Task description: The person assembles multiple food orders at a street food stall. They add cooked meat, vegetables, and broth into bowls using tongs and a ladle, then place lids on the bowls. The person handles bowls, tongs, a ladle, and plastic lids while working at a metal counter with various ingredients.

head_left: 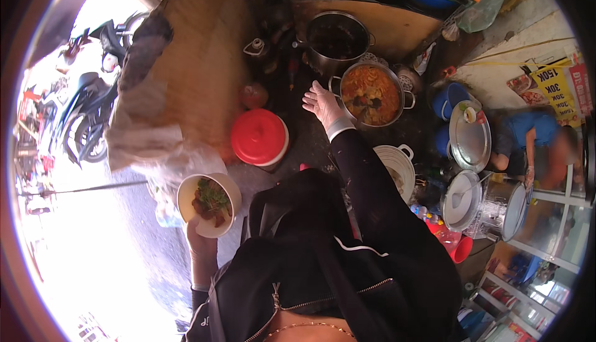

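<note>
My left hand (202, 237) grips a cream-coloured bowl (187, 196) at its near side, low on the left. In the bowl lie chopped green herbs (214, 191) and brown pieces that look like meat. My right hand (323, 103), in a thin see-through glove, stretches forward with its fingers apart and holds nothing. Just right of it stands a two-handled metal pot (405, 88) of orange-red stew, with a dark patch near its front that I cannot make out. Behind that pot is a larger pot (338, 34) with dark contents.
A red-lidded tub (258, 136) stands between my arms. To the right are a white colander (397, 162), a round metal tray (470, 134) and a big steel pot (506, 208). A person in blue (534, 134) sits beyond. Motorbikes (90, 115) stand outside, left of a board (192, 62).
</note>
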A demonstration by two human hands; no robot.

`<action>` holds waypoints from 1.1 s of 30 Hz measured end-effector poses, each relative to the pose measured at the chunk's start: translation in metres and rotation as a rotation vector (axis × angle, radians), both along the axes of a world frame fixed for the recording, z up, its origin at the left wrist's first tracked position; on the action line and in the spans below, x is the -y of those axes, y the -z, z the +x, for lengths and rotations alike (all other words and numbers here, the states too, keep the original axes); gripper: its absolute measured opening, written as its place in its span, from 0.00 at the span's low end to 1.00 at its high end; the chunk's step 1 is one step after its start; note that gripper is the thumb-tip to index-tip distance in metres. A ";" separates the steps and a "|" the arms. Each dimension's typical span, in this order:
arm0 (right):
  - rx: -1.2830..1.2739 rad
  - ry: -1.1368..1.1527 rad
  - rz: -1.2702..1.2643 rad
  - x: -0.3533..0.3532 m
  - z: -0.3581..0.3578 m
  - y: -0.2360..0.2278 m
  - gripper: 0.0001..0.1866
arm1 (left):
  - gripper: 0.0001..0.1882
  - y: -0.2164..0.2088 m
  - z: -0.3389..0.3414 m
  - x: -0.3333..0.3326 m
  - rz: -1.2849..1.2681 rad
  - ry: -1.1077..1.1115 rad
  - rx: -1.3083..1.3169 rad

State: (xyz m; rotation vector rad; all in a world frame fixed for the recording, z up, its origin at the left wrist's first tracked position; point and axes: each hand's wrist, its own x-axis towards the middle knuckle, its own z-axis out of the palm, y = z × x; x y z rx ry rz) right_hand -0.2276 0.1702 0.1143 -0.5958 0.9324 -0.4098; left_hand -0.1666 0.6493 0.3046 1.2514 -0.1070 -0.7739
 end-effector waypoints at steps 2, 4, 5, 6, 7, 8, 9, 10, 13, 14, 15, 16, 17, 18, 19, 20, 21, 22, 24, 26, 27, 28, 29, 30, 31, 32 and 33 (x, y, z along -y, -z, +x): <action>-0.017 0.061 0.023 0.031 0.035 0.010 0.42 | 0.24 0.020 0.036 0.012 0.270 0.159 0.311; -0.031 0.116 0.067 0.064 0.065 0.021 0.43 | 0.27 0.018 0.056 0.050 0.225 0.142 0.145; -0.038 0.148 0.084 0.084 0.082 0.026 0.44 | 0.28 0.017 0.065 0.069 0.242 0.154 0.114; -0.046 0.179 0.102 0.103 0.096 0.031 0.45 | 0.29 0.015 0.073 0.086 0.263 0.168 0.078; -0.054 0.197 0.136 0.120 0.108 0.037 0.45 | 0.29 0.016 0.080 0.103 0.283 0.175 0.049; -0.045 0.209 0.160 0.143 0.126 0.052 0.45 | 0.30 0.020 0.084 0.120 0.289 0.168 0.032; -0.046 0.231 0.213 0.155 0.139 0.065 0.44 | 0.30 0.018 0.085 0.134 0.318 0.172 0.007; 0.046 0.276 0.270 0.170 0.153 0.076 0.41 | 0.30 0.018 0.090 0.154 0.331 0.161 -0.017; 0.159 0.374 0.394 0.207 0.168 0.107 0.30 | 0.30 0.034 0.095 0.200 0.335 0.133 -0.123; 0.131 0.380 0.431 0.218 0.172 0.114 0.25 | 0.30 0.036 0.095 0.214 0.338 0.121 -0.151; 0.104 0.389 0.468 0.227 0.174 0.122 0.20 | 0.30 0.037 0.098 0.228 0.346 0.113 -0.173; 0.156 0.323 0.483 0.238 0.167 0.129 0.17 | 0.30 0.037 0.101 0.241 0.357 0.109 -0.196; 0.210 0.262 0.498 0.249 0.156 0.136 0.13 | 0.30 0.037 0.107 0.254 0.361 0.111 -0.227; 0.266 0.206 0.512 0.256 0.146 0.142 0.11 | 0.30 0.039 0.112 0.268 0.346 0.120 -0.249; 0.170 0.213 0.534 0.259 0.147 0.133 0.06 | 0.33 0.042 0.112 0.278 0.201 0.143 -0.299; 0.110 0.216 0.472 0.261 0.142 0.127 0.05 | 0.37 0.042 0.111 0.297 0.080 0.143 -0.344; 0.051 0.223 0.411 0.260 0.134 0.121 0.05 | 0.39 0.044 0.112 0.311 0.064 0.155 -0.355; -0.006 0.230 0.350 0.258 0.126 0.112 0.05 | 0.41 0.045 0.115 0.323 0.048 0.169 -0.365; -0.112 0.197 0.287 0.249 0.099 0.093 0.05 | 0.38 0.044 0.123 0.344 0.018 0.181 -0.345; -0.390 -0.004 0.066 0.243 0.076 0.080 0.04 | 0.35 0.052 0.133 0.359 0.058 0.245 -0.254; -0.736 -0.190 -0.151 0.241 0.062 0.092 0.07 | 0.33 0.064 0.145 0.363 0.124 0.322 -0.174; -0.910 -0.311 -0.377 0.239 0.037 0.102 0.12 | 0.31 0.076 0.156 0.369 0.188 0.399 -0.093; -1.069 -0.466 -0.626 0.231 0.019 0.083 0.17 | 0.29 0.091 0.158 0.373 0.148 0.292 -0.214; -1.221 -0.613 -0.873 0.228 0.005 0.062 0.22 | 0.28 0.102 0.161 0.382 0.109 0.197 -0.335; -1.238 -0.680 -0.849 0.231 0.000 0.041 0.25 | 0.26 0.114 0.164 0.391 0.067 0.099 -0.456; -1.250 -0.753 -0.828 0.232 -0.002 0.019 0.28 | 0.26 0.126 0.166 0.399 0.039 0.111 -0.467; -1.270 -0.810 -0.793 0.236 -0.006 0.002 0.32 | 0.26 0.139 0.173 0.415 0.013 0.142 -0.478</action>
